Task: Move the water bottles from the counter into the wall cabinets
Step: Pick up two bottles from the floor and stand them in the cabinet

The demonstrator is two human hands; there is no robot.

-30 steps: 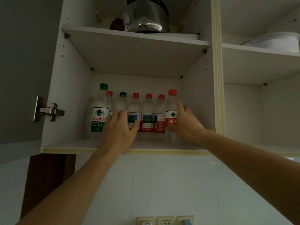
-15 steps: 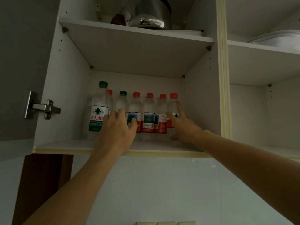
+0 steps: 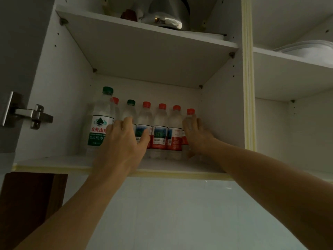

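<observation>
Both arms are up in the open wall cabinet (image 3: 45,98) in the middle of the frame, working at a row of water bottles (image 3: 159,130) standing upright at the back of the lower shelf (image 3: 54,162). The left hand (image 3: 122,143) lies across the fronts of the bottles left of centre, fingers spread and fairly straight, pressing rather than gripping. The right hand (image 3: 196,136) is at the right end of the row, curled round the red-capped bottle (image 3: 189,121) nearest the side wall. A taller green-capped bottle (image 3: 100,121) stands forward at the left, just beside the left hand's knuckles.

The row is packed tight, bottle touching bottle, so I'd worry that a hard shove on that end one tips its neighbours like skittles. The tall bottle sits closer to the shelf edge; a careless pull-back of the left wrist could drag it off. On the top shelf a shiny metal pot (image 3: 165,13) sits well clear of the reach.
</observation>
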